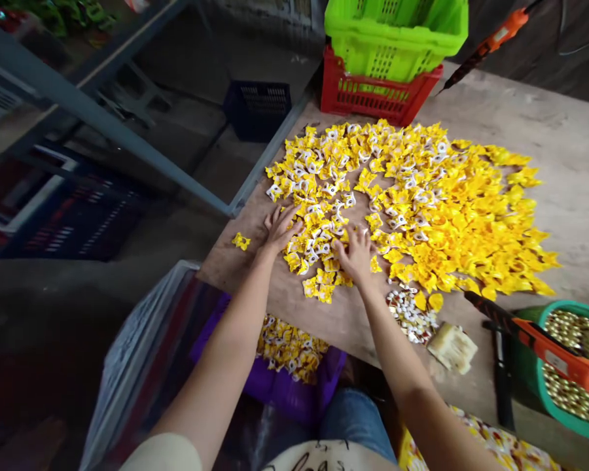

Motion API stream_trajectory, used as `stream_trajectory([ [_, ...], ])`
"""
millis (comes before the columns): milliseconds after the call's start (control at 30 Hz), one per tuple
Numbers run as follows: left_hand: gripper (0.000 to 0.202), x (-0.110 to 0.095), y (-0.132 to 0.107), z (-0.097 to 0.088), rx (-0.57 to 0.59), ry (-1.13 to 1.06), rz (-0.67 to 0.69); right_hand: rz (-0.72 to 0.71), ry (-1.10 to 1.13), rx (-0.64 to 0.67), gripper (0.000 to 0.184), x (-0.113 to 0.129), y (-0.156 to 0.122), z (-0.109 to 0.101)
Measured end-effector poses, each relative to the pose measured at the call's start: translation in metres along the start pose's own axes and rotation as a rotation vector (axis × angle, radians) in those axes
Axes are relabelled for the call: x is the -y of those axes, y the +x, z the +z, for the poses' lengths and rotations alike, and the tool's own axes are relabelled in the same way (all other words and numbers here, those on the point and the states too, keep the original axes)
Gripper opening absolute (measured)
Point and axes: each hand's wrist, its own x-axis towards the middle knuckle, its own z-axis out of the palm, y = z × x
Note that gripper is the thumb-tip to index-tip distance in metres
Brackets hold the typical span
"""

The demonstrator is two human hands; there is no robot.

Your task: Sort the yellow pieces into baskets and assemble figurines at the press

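Note:
A wide heap of small yellow-and-white wrapped pieces (422,196) covers the wooden table (544,150). My left hand (278,229) lies flat with fingers spread on the heap's near-left edge. My right hand (356,254) rests palm down, fingers apart, on the pieces at the near edge. Between the two hands lies a small cluster of the pieces (319,261). Below the table edge, a purple crate (294,386) holds more of the same pieces. One stray piece (241,241) lies alone on the table's left corner.
A green crate (397,33) sits stacked in a red crate (373,95) at the table's far end. At right, a green basket (564,366) of gold pieces with an orange-handled tool (554,347) across it. A pale block (452,347) and small white bits (410,314) lie nearby.

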Motion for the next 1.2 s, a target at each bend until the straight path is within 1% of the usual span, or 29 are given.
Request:
stream_trajectory([
  [67,0.057,-0.01,-0.008,0.003,0.019,0.011,-0.014,-0.061,-0.045,0.073,0.058,0.011,-0.017,0.013],
  [167,0.05,-0.021,-0.03,0.008,-0.013,-0.029,-0.011,-0.087,-0.072,0.084,0.056,0.03,-0.038,0.027],
  [300,0.038,-0.024,-0.075,0.007,-0.06,-0.042,0.047,-0.112,-0.037,0.074,0.051,0.039,-0.074,0.031],
  [400,0.039,-0.02,-0.116,0.001,-0.071,-0.069,0.117,-0.126,0.003,0.075,0.049,0.042,-0.11,0.029],
  [467,0.042,-0.017,-0.146,-0.005,-0.081,-0.075,0.134,-0.138,0.007,0.096,0.047,0.046,-0.138,0.029],
  [533,0.043,-0.011,-0.182,-0.01,-0.095,-0.063,0.116,-0.171,0.006,0.13,0.045,0.051,-0.17,0.032],
  [600,0.043,-0.005,-0.223,-0.012,-0.118,-0.051,0.091,-0.226,0.019,0.172,0.043,0.054,-0.207,0.04],
  [667,0.042,0.004,-0.266,-0.011,-0.158,-0.035,0.081,-0.267,0.039,0.228,0.04,0.054,-0.246,0.053],
  [733,0.04,0.015,-0.306,-0.004,-0.243,-0.006,0.015,-0.27,0.049,0.313,0.037,0.05,-0.283,0.067],
  [767,0.04,0.021,-0.324,0.001,-0.261,0.009,-0.031,-0.266,0.051,0.366,0.037,0.048,-0.299,0.073],
  [800,0.039,0.027,-0.341,0.008,-0.267,0.02,-0.064,-0.267,0.053,0.422,0.038,0.045,-0.313,0.078],
  [867,0.038,0.039,-0.366,0.022,-0.224,0.015,-0.116,-0.281,0.051,0.534,0.043,0.04,-0.331,0.083],
  [900,0.037,0.044,-0.375,0.029,-0.186,0.007,-0.138,-0.293,0.052,0.583,0.045,0.038,-0.335,0.081],
  [967,0.033,0.051,-0.387,0.04,-0.119,0.014,-0.169,-0.324,0.086,0.655,0.041,0.034,-0.332,0.071],
  [1000,0.032,0.052,-0.389,0.044,-0.107,0.033,-0.177,-0.341,0.126,0.662,0.036,0.031,-0.325,0.063],
  [1033,0.031,0.051,-0.388,0.046,-0.121,0.062,-0.178,-0.36,0.174,0.638,0.031,0.027,-0.314,0.053],
  [1067,0.029,0.047,-0.384,0.046,-0.16,0.099,-0.172,-0.377,0.22,0.578,0.028,0.022,-0.299,0.042],
  [1133,0.028,0.032,-0.364,0.043,-0.29,0.161,-0.143,-0.372,0.26,0.365,0.027,0.009,-0.259,0.019],
  [1167,0.027,0.02,-0.348,0.04,-0.354,0.185,-0.121,-0.341,0.239,0.236,0.029,0.001,-0.234,0.009],
  [1200,0.025,0.006,-0.329,0.037,-0.402,0.204,-0.096,-0.279,0.194,0.117,0.033,-0.008,-0.208,0.001],
])
